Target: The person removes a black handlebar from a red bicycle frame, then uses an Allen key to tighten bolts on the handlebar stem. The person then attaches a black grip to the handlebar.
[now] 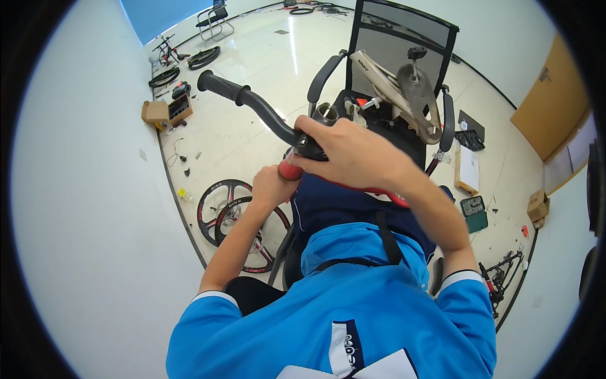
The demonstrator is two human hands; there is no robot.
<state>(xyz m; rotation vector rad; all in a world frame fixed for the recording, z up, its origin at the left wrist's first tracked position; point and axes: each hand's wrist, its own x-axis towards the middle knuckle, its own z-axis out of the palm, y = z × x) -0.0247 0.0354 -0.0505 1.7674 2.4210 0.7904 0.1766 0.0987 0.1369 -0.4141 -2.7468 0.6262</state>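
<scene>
My right hand (356, 151) is closed around the middle of a black handlebar (264, 115), whose grip end points up to the left. Just below it my left hand (271, 186) wraps round a red tube (290, 169) at the base of the handlebar. The red tube seems part of a red bicycle frame (399, 199) lying across my lap, mostly hidden by my right arm. A dark, hollow round tube end (326, 114) sticks up beyond my right knuckles. Where handlebar and red tube meet is largely covered by my fingers.
Ahead stands a black mesh office chair (404, 38), bearing a beige frame part (385, 82) with a crank and pedal. Two bicycle wheels (230, 218) lie left on the floor. A green case (475, 215), a white box (467, 169) and a black frame (502, 278) are right.
</scene>
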